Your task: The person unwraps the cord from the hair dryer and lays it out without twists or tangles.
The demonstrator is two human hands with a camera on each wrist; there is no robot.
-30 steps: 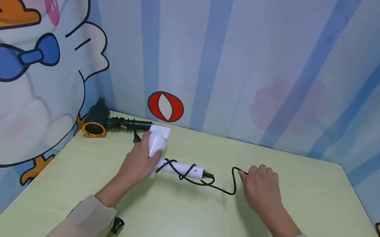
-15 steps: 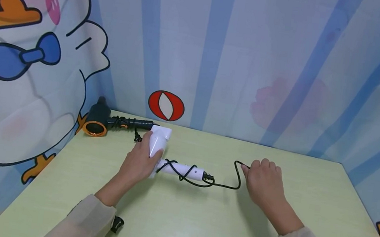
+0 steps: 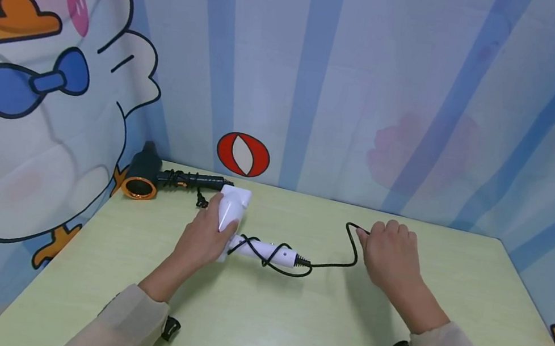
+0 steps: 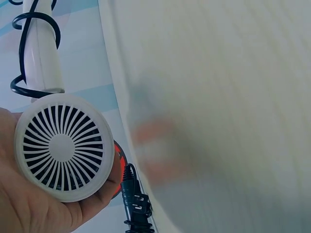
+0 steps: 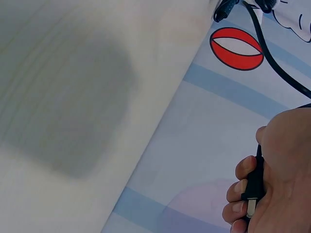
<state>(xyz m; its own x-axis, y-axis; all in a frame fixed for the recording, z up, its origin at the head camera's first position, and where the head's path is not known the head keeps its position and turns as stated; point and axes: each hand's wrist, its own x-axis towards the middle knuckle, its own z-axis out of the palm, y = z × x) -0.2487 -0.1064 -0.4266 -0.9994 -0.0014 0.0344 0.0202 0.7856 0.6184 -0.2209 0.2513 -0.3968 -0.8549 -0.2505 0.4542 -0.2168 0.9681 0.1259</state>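
My left hand (image 3: 202, 240) grips the barrel of a white hair dryer (image 3: 231, 209), its handle pointing right. In the left wrist view the dryer's round slotted grille (image 4: 62, 147) faces the camera, with the fingers behind it. A black power cord (image 3: 334, 265) is wound loosely round the handle and sags in a loop below its end. From there it runs across to my right hand (image 3: 392, 256). In the right wrist view those fingers curl round the cord's black plug (image 5: 253, 183), and a metal prong shows between fingers and palm.
A black hair dryer (image 3: 144, 172) with an orange rim lies at the back left of the pale table (image 3: 290, 328), its cord wrapped round its handle. Its plug (image 3: 201, 198) lies close to my left hand. A printed cloth backdrop (image 3: 348, 90) rises behind the table's far edge.
My right hand has moved away from me and slightly right, drawing the plug end of the cord with it. The loop under the handle's end hangs lower. My left hand has barely moved.
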